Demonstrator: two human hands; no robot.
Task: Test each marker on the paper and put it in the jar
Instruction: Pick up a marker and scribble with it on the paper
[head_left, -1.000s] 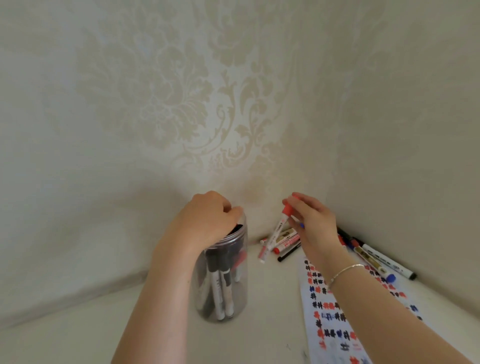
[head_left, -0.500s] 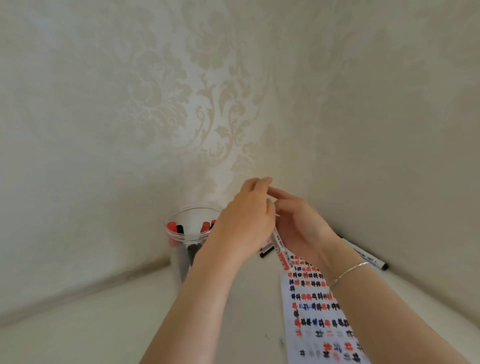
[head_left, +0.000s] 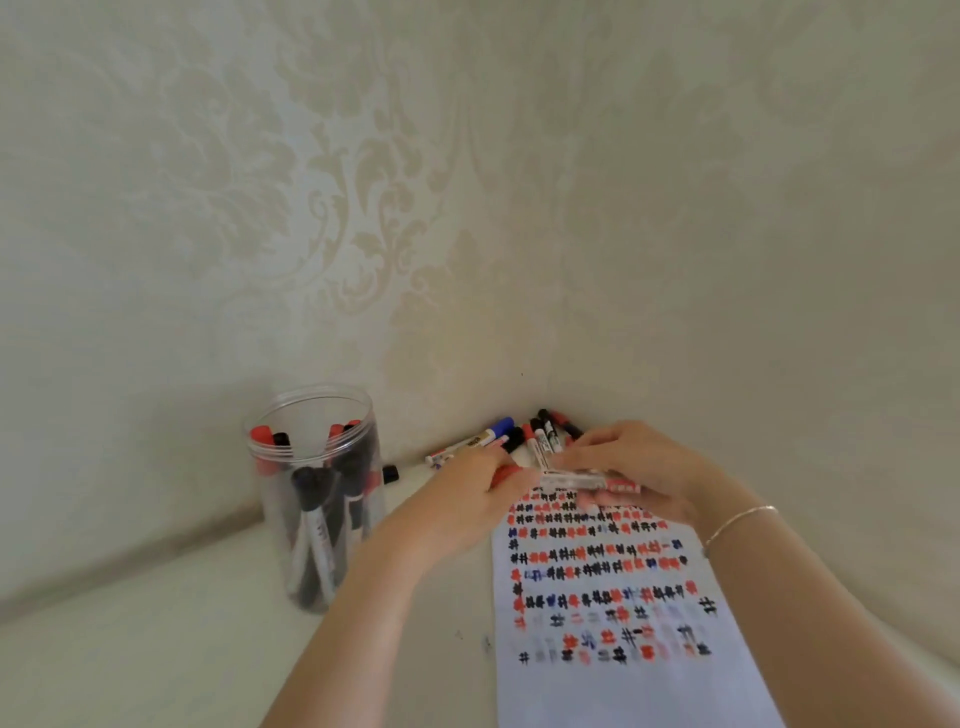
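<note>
Both hands joined on one marker, held level above the top edge of the paper. Left hand curled round the red cap end; whether cap seated or parting, cannot tell owing to blur. Right hand gripping the white barrel, fingers wrapped beneath, thumb across the top. Thin bracelet noted on the right wrist.

Paper lying flat on the worktop directly below and nearer than the hands, covered in rows of red, black and blue hash marks.

Clear jar standing upright well off to the outer side of the left hand, apart from it, lid off, holding several markers upright with red and black caps.

Loose pile of markers lying just beyond the hands in the corner where the walls meet, blue, black and red caps visible. One dark cap end showing between jar and left hand.
</note>
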